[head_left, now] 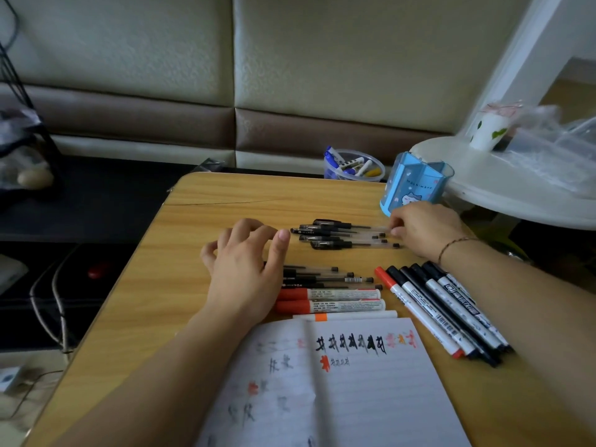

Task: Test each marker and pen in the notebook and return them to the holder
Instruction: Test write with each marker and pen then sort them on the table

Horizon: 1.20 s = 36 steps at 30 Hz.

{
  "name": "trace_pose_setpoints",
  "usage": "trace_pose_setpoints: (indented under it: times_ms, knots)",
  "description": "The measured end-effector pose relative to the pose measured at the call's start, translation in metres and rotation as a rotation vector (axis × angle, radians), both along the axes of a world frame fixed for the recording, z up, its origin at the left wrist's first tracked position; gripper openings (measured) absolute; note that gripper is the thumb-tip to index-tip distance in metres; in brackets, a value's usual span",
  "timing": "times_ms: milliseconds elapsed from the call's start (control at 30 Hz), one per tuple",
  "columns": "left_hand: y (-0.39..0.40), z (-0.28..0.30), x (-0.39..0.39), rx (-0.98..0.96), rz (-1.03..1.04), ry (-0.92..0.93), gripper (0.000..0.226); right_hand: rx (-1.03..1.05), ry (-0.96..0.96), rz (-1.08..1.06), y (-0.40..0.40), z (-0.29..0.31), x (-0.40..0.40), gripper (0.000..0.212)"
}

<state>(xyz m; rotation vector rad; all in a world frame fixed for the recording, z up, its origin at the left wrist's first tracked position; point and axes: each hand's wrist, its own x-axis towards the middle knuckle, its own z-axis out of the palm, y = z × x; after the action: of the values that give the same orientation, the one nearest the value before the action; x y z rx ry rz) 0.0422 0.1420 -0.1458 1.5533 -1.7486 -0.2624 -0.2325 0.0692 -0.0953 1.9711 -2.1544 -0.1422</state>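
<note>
On a wooden table [200,201], an open notebook [354,382] lies at 6 o'clock. The right hand [425,229] pinches the ends of clear pens [342,235] at centre. The left hand [245,266] hovers, fingers loosely curled, holding nothing. A blue holder [416,185] stands at 1 o'clock.

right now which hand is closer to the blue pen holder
Right. The right hand sits just below the blue pen holder, fingers at the far group of black pens. The left hand is well off to the holder's left, nearer the person.

Padded wall panels [322,59] behind wooden table [225,195]
</note>
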Motion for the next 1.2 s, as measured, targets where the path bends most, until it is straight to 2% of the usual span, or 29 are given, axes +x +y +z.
trace_pose_setpoints:
  times_ms: [133, 233, 333, 400, 467, 533, 567, 633, 767, 967, 1033, 1100, 1133, 1200]
  knots:
    - [0.001, 0.001, 0.0, -0.115, 0.008, -0.02, 0.039, -0.191, -0.173, -0.005, 0.022, 0.009, -0.009, 0.011]
    - [0.006, 0.006, -0.005, -0.298, -0.041, -0.105, 0.047, -0.285, -0.37, 0.075, 0.063, 0.016, 0.001, 0.008]
    - [0.016, 0.014, -0.013, -0.471, -0.121, -0.291, 0.05, -0.304, -0.594, 0.196, 0.116, 0.021, 0.022, 0.008]
    - [0.023, 0.017, -0.019, -0.566, -0.135, -0.394, 0.039, -0.342, -0.886, 0.255, 0.144, 0.023, 0.034, 0.006]
    - [0.028, 0.018, -0.025, -0.636, -0.153, -0.421, 0.027, -0.378, -1.339, 0.282, 0.161, 0.023, 0.042, 0.003]
    - [0.031, 0.019, -0.028, -0.63, -0.244, -0.381, 0.031, -0.323, -1.734, 0.307, 0.169, 0.018, 0.048, 0.015]
    - [0.031, 0.02, -0.028, -0.596, -0.328, -0.349, 0.034, -0.251, -1.832, 0.337, 0.17, 0.013, 0.05, 0.023]
    - [0.032, 0.02, -0.029, -0.51, -0.525, -0.294, 0.037, -0.131, -1.81, 0.405, 0.167, 0.001, 0.055, 0.032]
    - [0.033, 0.021, -0.026, -0.415, -0.742, -0.27, 0.04, -0.104, -1.734, 0.394, 0.164, -0.013, 0.065, 0.023]
    - [0.03, 0.023, -0.021, -0.45, -0.779, -0.228, 0.031, -0.048, -1.75, 0.459, 0.167, -0.015, 0.063, 0.025]
    - [0.03, 0.023, -0.021, -0.451, -0.801, -0.209, 0.035, -0.051, -1.751, 0.464, 0.168, -0.015, 0.061, 0.024]
    - [0.03, 0.022, -0.019, -0.4, -0.79, -0.172, 0.049, -0.033, -1.775, 0.471, 0.17, -0.015, 0.057, 0.027]
    - [0.03, 0.02, -0.018, -0.356, -0.769, -0.129, 0.053, -0.009, -1.797, 0.479, 0.172, -0.014, 0.055, 0.033]
    - [0.027, 0.014, -0.016, -0.28, -0.716, 0.039, 0.046, 0.031, -1.836, 0.459, 0.175, -0.011, 0.052, 0.039]
